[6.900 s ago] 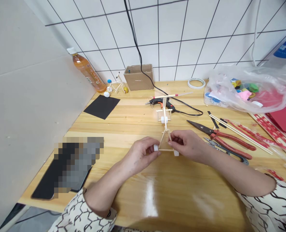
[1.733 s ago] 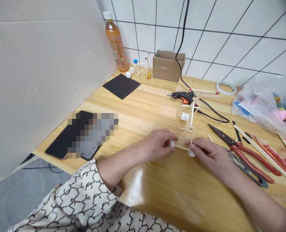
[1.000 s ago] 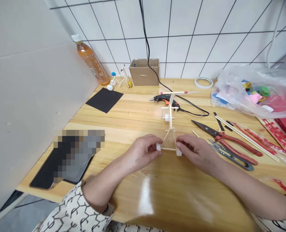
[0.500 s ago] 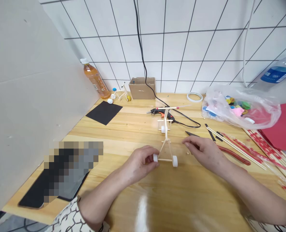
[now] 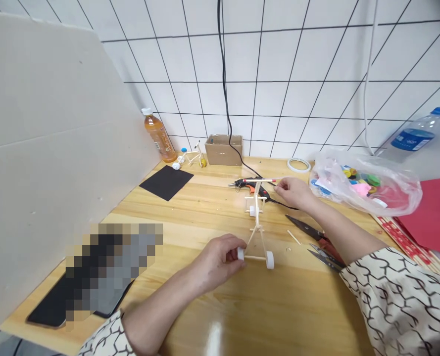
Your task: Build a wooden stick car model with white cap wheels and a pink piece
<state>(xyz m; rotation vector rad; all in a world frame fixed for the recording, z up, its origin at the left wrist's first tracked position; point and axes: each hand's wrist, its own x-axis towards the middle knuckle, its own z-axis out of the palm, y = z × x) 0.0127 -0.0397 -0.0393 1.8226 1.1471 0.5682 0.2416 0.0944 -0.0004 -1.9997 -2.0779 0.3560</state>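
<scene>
A small tricycle-like frame of pale sticks (image 5: 257,210) stands on the wooden table. Its near axle has a white wheel (image 5: 269,260) at the right end and another white wheel (image 5: 241,253) at the left end. My left hand (image 5: 220,259) pinches that left wheel between thumb and fingers. Up at the top of the frame lies a crossbar stick with red marks (image 5: 259,180). My right hand (image 5: 294,193) has its fingers closed at the right end of this crossbar; the tip there is partly hidden.
Behind the frame lies a black glue gun (image 5: 251,185) with its cable. Scissors (image 5: 316,237) are under my right forearm. A plastic bag (image 5: 401,190), cardboard box (image 5: 224,151), tape roll (image 5: 298,165), bottle (image 5: 159,137) and black paper (image 5: 167,183) lie farther back.
My right hand has moved forward and left, from beside the frame to the crossbar's right end. The view has tilted up slightly. A short loose stick and scissors now show on the right.
</scene>
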